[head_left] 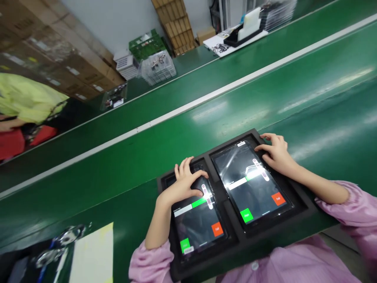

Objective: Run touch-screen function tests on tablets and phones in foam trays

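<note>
A black foam tray (235, 239) lies on the green conveyor belt in front of me and holds two tablets side by side. The left tablet (200, 224) and the right tablet (253, 192) both show a lit screen with a green bar, a green button and a red button. My left hand (185, 182) rests on the top of the left tablet, fingers curled, thumb touching the screen. At the far right corner of the right tablet my right hand (273, 151) lies with its fingers bent over the tablet's edge. Pink sleeves cover both arms.
A white stripe (188, 106) runs along the belt beyond the tray. Across the line are stacked clear trays (157, 68), a green crate (145, 43), cardboard boxes (59, 59) and a white sheet with a black holder (244, 33). A person in yellow (26, 98) sits far left. White paper (94, 255) lies near left.
</note>
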Available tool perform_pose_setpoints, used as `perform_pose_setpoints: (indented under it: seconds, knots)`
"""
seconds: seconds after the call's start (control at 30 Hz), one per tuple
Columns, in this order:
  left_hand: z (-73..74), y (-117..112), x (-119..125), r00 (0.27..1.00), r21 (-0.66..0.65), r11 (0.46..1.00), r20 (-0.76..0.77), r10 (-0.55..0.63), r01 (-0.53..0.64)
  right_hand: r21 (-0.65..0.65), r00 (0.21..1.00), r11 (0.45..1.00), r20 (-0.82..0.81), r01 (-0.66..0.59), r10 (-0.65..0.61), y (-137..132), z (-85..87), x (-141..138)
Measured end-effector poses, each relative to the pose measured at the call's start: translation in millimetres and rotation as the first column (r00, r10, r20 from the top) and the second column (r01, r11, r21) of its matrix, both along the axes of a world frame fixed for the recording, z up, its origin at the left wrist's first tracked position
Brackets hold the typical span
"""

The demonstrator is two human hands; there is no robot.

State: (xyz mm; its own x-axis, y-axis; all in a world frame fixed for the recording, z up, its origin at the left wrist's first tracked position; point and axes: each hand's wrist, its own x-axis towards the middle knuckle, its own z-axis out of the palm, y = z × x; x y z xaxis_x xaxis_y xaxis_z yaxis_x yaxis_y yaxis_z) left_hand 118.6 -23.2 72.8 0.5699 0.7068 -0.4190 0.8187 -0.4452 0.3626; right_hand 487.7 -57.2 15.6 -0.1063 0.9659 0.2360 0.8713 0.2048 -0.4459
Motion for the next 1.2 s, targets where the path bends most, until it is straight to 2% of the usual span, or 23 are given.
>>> perform_pose_setpoints:
  seconds: [0.17, 0.27, 0.33, 0.37, 0.4, 0.47, 0.5, 0.53, 0.57, 0.63, 0.7, 0.73, 0.8, 0.83, 0.87, 0.93, 0.97, 1.0, 1.07, 1.13, 1.2]
  knots:
    - [-5.6, 0, -2, 1.0, 0.011, 1.0, 0.027, -0.011, 0.011, 0.021, 0.999, 1.0, 0.023, 0.024, -0.024, 1, -1.6, 2]
    - [-2.5, 4, 0, 1.0, -0.006, 1.0, 0.006, -0.011, 0.011, 0.097, 0.999, 0.995, 0.031, 0.037, -0.04, -1, 9.3, 0]
    - [3.6, 2, -4, 1.0, -0.009, 1.0, -0.008, -0.012, 0.012, 0.119, 0.995, 0.988, 0.039, -0.096, 0.092, -10, 22.4, -5]
    - [7.4, -1, -8, 1.0, -0.014, 1.0, -0.005, -0.018, 0.018, 0.101, 0.973, 0.968, 0.052, -0.229, 0.224, -18, 29.2, -10]
    - [11.2, -9, -15, 1.0, -0.02, 0.999, 0.0, -0.027, 0.027, 0.066, 0.921, 0.92, 0.07, -0.387, 0.383, -27, 34.9, -15]
    - [16.6, -34, -34, 0.999, -0.03, 0.999, -0.007, -0.038, 0.038, 0.002, 0.752, 0.755, 0.096, -0.655, 0.652, -51, 41.0, -25]
    - [17.2, -51, -44, 0.999, -0.026, 0.999, -0.029, -0.035, 0.035, 0.0, 0.678, 0.682, 0.107, -0.731, 0.727, -63, 40.8, -31]
    - [16.0, -71, -54, 0.998, 0.001, 1.0, -0.065, -0.016, 0.016, 0.02, 0.632, 0.635, 0.119, -0.772, 0.766, -73, 38.8, -36]
    - [12.8, -90, -63, 0.995, 0.039, 0.999, -0.095, 0.015, -0.012, 0.052, 0.612, 0.611, 0.127, -0.79, 0.781, -82, 35.5, -40]
    - [2.0, -124, -79, 0.98, 0.141, 0.986, -0.163, 0.115, -0.093, 0.106, 0.611, 0.602, 0.136, -0.791, 0.78, -91, 28.7, -47]
    - [-10.4, -142, -89, 0.947, 0.249, 0.952, -0.223, 0.233, -0.175, 0.122, 0.613, 0.601, 0.141, -0.79, 0.777, -90, 25.8, -50]
    - [-15.3, -143, -92, 0.937, 0.29, 0.935, -0.221, 0.272, -0.203, 0.115, 0.614, 0.603, 0.138, -0.789, 0.777, -86, 26.4, -49]
    - [-20.5, -129, -91, 0.943, 0.336, 0.912, -0.15, 0.296, -0.233, 0.113, 0.653, 0.643, 0.116, -0.757, 0.749, -73, 30.6, -43]
    - [-20.8, -116, -87, 0.954, 0.345, 0.909, -0.1, 0.283, -0.234, 0.122, 0.704, 0.693, 0.101, -0.71, 0.703, -65, 33.2, -39]
    - [-20.2, -100, -81, 0.964, 0.349, 0.91, -0.056, 0.26, -0.225, 0.13, 0.778, 0.767, 0.089, -0.628, 0.622, -55, 35.4, -33]
    - [-18.4, -63, -62, 0.981, 0.339, 0.923, -0.005, 0.194, -0.181, 0.121, 0.935, 0.928, 0.082, -0.353, 0.345, -33, 37.3, -23]
    - [-18.2, -45, -51, 0.987, 0.333, 0.93, 0.005, 0.163, -0.155, 0.093, 0.979, 0.977, 0.089, -0.191, 0.183, -22, 36.8, -18]
    - [-18.9, -29, -40, 0.991, 0.327, 0.936, 0.008, 0.134, -0.129, 0.048, 0.994, 0.998, 0.098, -0.044, 0.04, -11, 35.6, -14]
    - [-23.0, -8, -23, 0.996, 0.332, 0.939, 0.006, 0.093, -0.09, -0.06, 0.985, 0.987, 0.096, 0.147, -0.141, 6, 31.8, -10]
    - [-28.9, 0, -16, 0.998, 0.369, 0.927, -0.008, 0.07, -0.062, -0.128, 0.98, 0.972, 0.068, 0.196, -0.188, 16, 28.1, -11]
    - [-34.7, 3, -16, 0.999, 0.418, 0.908, -0.028, 0.04, -0.024, -0.136, 0.984, 0.976, 0.068, 0.17, -0.162, 18, 26.3, -16]
